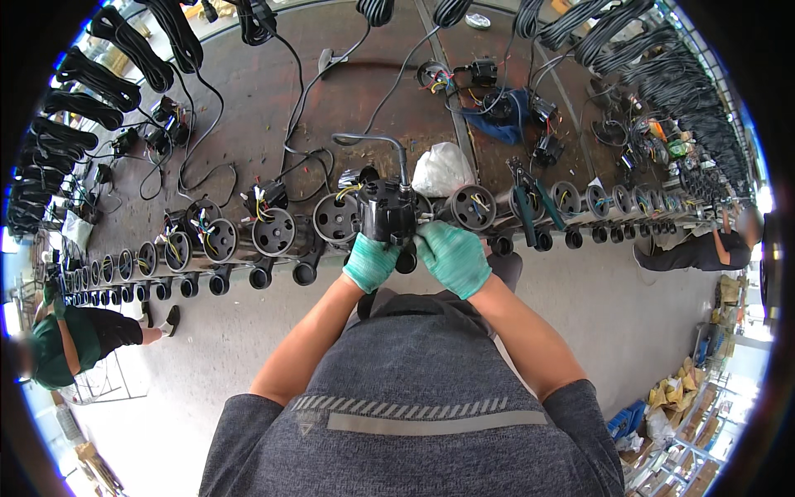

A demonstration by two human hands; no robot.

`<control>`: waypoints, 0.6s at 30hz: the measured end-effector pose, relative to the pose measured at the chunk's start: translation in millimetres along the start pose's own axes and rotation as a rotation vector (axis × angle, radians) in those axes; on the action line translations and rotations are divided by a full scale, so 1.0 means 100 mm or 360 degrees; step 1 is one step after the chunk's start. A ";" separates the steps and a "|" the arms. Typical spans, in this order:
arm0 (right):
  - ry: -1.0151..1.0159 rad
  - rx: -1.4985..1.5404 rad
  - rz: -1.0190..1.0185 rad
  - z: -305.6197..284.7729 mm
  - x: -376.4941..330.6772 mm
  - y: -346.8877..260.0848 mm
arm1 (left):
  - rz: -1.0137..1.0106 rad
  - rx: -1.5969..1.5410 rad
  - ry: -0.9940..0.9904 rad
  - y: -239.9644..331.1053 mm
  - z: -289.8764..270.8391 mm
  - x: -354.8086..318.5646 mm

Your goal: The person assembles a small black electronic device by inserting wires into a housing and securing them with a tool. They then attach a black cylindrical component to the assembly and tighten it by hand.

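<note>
Item: black motor housing (387,211), held at the front edge of the brown workbench (257,91), directly before my chest. My left hand (369,261), in a green knit glove, had its fingers curled closed around the housing's lower left side. My right hand (453,258), gloved the same, gripped the lower right side, fingers wrapped against the casing. A black cable (389,147) rose from the top of the housing and bent left across the bench.

Adjacent stock: a long row of round black motor units (274,233) lay along the bench edge on both sides of my hands, open faces toward me, several with coloured wires (205,235) poking out. Just behind the housing to the right sat a crumpled white plastic bag (442,170). A green-handled tool (524,209) stood among the units to my right. Further back lay a blue cloth (499,116) with loose black parts on it.

Coiled black cable bundles (132,45) hung along the far rim of the bench. One person in green (62,344) sat at my left, another in dark clothing (696,253) at my right.
</note>
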State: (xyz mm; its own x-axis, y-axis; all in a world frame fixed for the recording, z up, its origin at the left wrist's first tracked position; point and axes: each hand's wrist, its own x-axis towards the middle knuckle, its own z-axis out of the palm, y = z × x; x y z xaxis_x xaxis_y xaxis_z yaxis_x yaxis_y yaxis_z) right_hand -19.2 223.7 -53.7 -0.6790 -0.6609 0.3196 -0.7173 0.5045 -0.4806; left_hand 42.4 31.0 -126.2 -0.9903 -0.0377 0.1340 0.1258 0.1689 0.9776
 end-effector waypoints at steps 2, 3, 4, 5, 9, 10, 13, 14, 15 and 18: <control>-0.0130 0.0634 0.0579 0.05 0.01 -0.02 | 0.0013 0.0034 -0.0010 0.00 -0.01 0.00; -0.0254 0.1089 0.1011 0.08 0.01 -0.03 | 0.0059 0.0093 0.0009 -0.04 -0.01 -0.01; -0.0381 0.1544 0.1443 0.10 0.02 -0.04 | 0.0104 0.0152 0.0028 -0.06 -0.01 -0.01; -0.0306 0.1683 0.1543 0.09 0.01 -0.08 | 0.0074 0.0144 0.0035 -0.08 0.00 -0.01; 0.0019 0.1449 0.1198 0.05 -0.09 -0.07 | -0.0011 0.0044 -0.0001 -0.09 0.00 0.01; 0.0125 0.1015 0.0839 0.12 -0.16 0.04 | -0.0024 0.0003 -0.0025 -0.07 -0.01 0.02; 0.0149 0.0293 0.0200 0.04 -0.16 0.03 | 0.0060 0.0180 0.0024 0.15 -0.05 0.02; 0.0186 0.0096 -0.0030 0.07 -0.12 0.08 | 0.0100 0.0218 0.0049 0.16 -0.06 0.00; 0.0213 -0.0113 -0.0264 0.09 -0.07 0.13 | 0.0065 0.0013 0.0037 0.15 -0.05 0.01; 0.0100 -0.0091 -0.0171 0.09 -0.03 0.15 | -0.0089 -0.0157 0.0015 0.22 -0.06 -0.01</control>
State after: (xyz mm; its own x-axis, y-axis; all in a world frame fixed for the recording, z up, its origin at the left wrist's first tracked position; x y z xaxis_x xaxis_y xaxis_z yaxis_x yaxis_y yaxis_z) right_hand -26.4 228.6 -68.8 -0.6048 -0.6777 0.4183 -0.7931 0.4647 -0.3938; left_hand 46.0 28.6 -104.2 -0.9953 -0.0539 0.0798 0.0761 0.0686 0.9947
